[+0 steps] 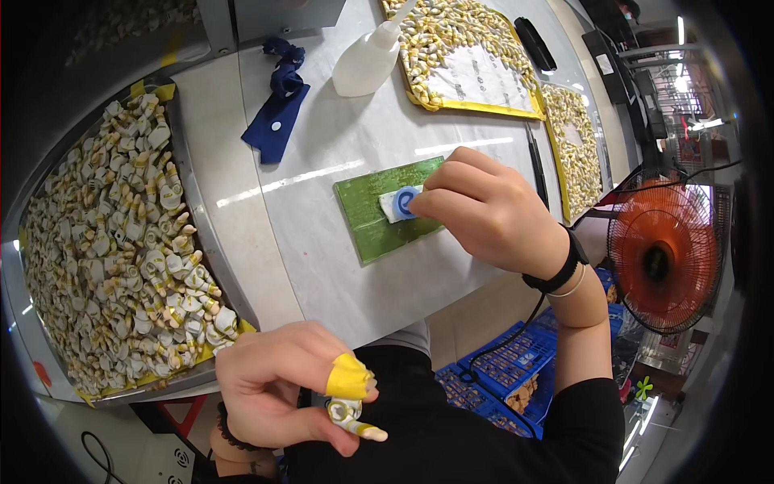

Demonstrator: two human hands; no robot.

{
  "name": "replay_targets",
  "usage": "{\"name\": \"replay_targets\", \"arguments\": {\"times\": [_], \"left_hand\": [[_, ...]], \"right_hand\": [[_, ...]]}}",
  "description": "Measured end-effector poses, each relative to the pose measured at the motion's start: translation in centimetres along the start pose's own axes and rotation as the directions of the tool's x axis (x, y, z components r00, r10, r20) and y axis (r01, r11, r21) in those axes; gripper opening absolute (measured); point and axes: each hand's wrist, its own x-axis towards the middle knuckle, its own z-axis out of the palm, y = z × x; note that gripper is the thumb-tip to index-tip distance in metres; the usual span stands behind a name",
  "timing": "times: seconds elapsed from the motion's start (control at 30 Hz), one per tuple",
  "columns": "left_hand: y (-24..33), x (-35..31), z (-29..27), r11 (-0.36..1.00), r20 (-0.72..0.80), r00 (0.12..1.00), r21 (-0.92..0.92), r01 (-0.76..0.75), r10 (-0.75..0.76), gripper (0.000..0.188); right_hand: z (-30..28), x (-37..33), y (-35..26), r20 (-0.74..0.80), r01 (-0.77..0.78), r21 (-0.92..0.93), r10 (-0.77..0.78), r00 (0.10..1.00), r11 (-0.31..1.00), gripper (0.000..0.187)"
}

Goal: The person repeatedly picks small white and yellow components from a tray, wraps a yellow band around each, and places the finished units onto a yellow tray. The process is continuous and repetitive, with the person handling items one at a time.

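My left hand (278,379), low in the picture, pinches a small white-and-yellow figurine part (347,413) between thumb and fingers. Yellow tape (347,376) wraps one of its fingertips. My right hand (492,206) reaches over a green rectangular board (364,238) on the table. Its fingertips are closed on the edge of a small round blue piece (403,199), which rests on a white pad (389,210) on that board. The pinching fingertips partly hide the blue piece and the pad.
Left, a tray (211,266) is heaped with similar small parts. A translucent squeeze bottle (367,64) and dark blue cloth (278,121) lie beyond the board. Yellow-edged trays (484,111) of parts stand far right. An orange fan (665,250) and blue crates (516,355) are at right.
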Motion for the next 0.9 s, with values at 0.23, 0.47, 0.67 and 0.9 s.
{"name": "replay_targets", "arguments": {"times": [0.23, 0.47, 0.67, 0.9], "left_hand": [[-0.7, 0.2, 0.4, 0.870, 0.022, 0.970, 0.437, -0.228, 0.243, 0.045], [-0.6, 0.8, 1.4, 0.872, 0.089, 0.976, 0.438, -0.219, 0.200, 0.042], [-1.1, 1.1, 1.9, 0.862, 0.103, 0.965, 0.435, -0.261, 0.240, 0.040], [-0.7, 1.4, 1.9, 0.762, 0.200, 0.942, 0.555, -0.335, 0.268, 0.037]], "right_hand": [[-1.3, -0.5, -3.2, -0.240, -0.106, 0.432, 0.227, 0.944, 0.896, 0.023], [-1.1, -1.5, -7.6, -0.391, 0.106, 0.705, 0.259, 0.883, 0.701, 0.022], [-0.4, -1.6, -7.5, -0.479, 0.220, 0.667, 0.183, 0.858, 0.712, 0.013], [-0.4, -1.3, -7.5, -0.461, 0.254, 0.652, 0.106, 0.881, 0.715, 0.009]]}}
